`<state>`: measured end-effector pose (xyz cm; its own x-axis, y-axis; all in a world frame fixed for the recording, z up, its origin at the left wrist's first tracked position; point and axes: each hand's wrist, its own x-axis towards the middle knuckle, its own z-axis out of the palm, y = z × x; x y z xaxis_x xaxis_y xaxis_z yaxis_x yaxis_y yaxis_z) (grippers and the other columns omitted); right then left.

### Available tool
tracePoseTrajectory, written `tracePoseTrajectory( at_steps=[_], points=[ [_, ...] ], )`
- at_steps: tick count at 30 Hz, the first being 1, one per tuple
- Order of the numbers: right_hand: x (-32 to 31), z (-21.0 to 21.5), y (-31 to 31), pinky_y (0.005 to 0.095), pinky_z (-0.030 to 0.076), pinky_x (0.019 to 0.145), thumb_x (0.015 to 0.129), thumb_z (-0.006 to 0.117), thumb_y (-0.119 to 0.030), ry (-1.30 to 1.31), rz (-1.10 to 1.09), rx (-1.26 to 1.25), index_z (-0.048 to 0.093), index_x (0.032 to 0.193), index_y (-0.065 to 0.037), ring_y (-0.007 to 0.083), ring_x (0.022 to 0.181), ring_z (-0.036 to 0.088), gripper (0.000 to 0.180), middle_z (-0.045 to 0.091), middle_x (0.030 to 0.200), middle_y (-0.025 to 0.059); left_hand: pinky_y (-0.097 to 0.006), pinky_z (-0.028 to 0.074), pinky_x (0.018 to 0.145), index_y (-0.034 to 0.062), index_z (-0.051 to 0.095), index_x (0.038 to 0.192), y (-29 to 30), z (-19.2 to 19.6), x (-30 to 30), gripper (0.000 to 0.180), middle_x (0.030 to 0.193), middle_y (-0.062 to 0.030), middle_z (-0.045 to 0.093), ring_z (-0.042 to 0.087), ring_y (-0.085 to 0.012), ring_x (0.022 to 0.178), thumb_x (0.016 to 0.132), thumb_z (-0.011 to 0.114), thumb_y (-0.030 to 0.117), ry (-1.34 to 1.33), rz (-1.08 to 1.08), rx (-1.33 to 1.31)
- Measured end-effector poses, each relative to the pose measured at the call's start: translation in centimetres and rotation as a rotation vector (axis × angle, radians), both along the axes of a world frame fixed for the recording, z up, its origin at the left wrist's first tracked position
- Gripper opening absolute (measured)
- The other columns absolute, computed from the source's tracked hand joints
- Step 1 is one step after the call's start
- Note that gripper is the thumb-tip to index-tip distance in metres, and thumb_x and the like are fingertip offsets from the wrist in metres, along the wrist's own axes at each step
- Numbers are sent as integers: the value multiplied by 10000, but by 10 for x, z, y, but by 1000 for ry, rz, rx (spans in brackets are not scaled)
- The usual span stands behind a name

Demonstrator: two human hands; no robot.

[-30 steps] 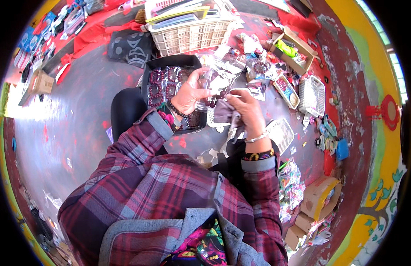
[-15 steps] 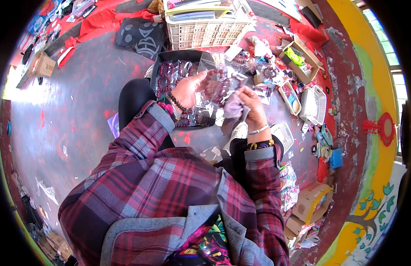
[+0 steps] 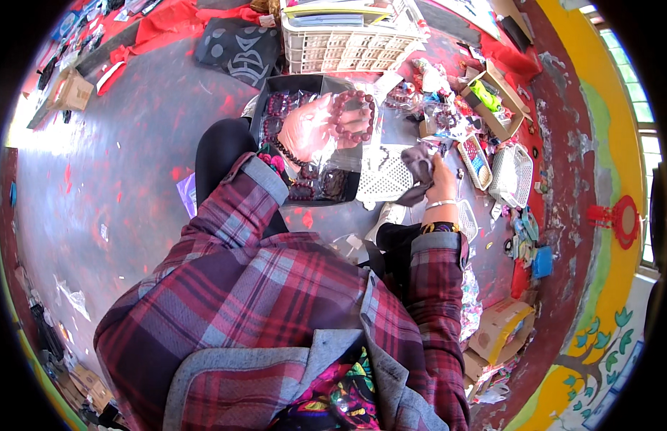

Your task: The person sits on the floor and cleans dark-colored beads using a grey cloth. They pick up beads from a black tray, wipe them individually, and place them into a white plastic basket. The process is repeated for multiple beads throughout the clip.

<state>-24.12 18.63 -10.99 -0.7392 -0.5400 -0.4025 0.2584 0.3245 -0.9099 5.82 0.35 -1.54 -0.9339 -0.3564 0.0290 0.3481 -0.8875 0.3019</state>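
Note:
Dark red bead bracelet (image 3: 338,128) in a clear plastic bag lies over the fingers of my left hand (image 3: 305,133), which holds it above a black box (image 3: 351,164). Inside that box sit several bagged bead bracelets (image 3: 302,189). My right hand (image 3: 441,181) grips a crumpled dark purple-grey cloth (image 3: 418,171) to the right of the box. Beneath the cloth, a white perforated basket (image 3: 384,181) stands partly covered.
Beyond the box stands a large cream crate (image 3: 348,49) beside a dark printed bag (image 3: 236,50). At the right are a cardboard box (image 3: 507,100) with a bright green item, a small basket of beads (image 3: 475,162) and a white basket (image 3: 513,174).
My right hand has moved right and nearer with the cloth, away from the bracelet. My left hand has tilted the bagged bracelet into fuller view. The white perforated basket now shows more.

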Motion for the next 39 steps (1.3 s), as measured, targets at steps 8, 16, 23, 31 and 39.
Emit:
tracePoseTrajectory(
  at_steps=[8,16,23,31,39],
  points=[
    [69,132,-9,364,425,923,905,514,-224,-435,-36,-690,541,1144,-25,221,1048,553,313,588,1136,90,-530,392,922,129,411,1314,13,13,0,653,1283,-213,465,472,-367,1160,878,348,610,89,-33,130],
    [128,191,-25,241,477,735,886,518,-239,-217,-89,-900,530,1158,-34,184,974,586,341,584,1112,81,-552,396,886,126,412,1329,31,-4,-22,769,1216,-144,509,470,-373,1137,839,273,702,-2,-22,196],
    [188,149,-26,400,388,916,727,656,-152,1386,801,-316,621,1016,-107,258,1103,501,295,520,1219,90,-391,449,916,30,469,1251,50,15,-27,705,1214,-140,533,556,-271,1057,901,275,612,-63,94,195],
    [184,137,-42,521,202,1048,819,565,-335,1475,825,-86,526,1236,-193,291,1293,342,442,405,1376,90,-398,377,1001,94,418,1312,45,-17,-31,560,1224,-100,533,499,-228,1145,936,336,502,120,-73,340],
    [146,134,-52,449,311,1002,862,519,-219,1208,558,-34,490,1244,-74,364,1169,443,410,501,1228,196,-495,377,962,145,499,1247,60,-7,-26,466,1222,-82,543,506,-265,1139,937,369,469,-119,-174,329]
  ],
)
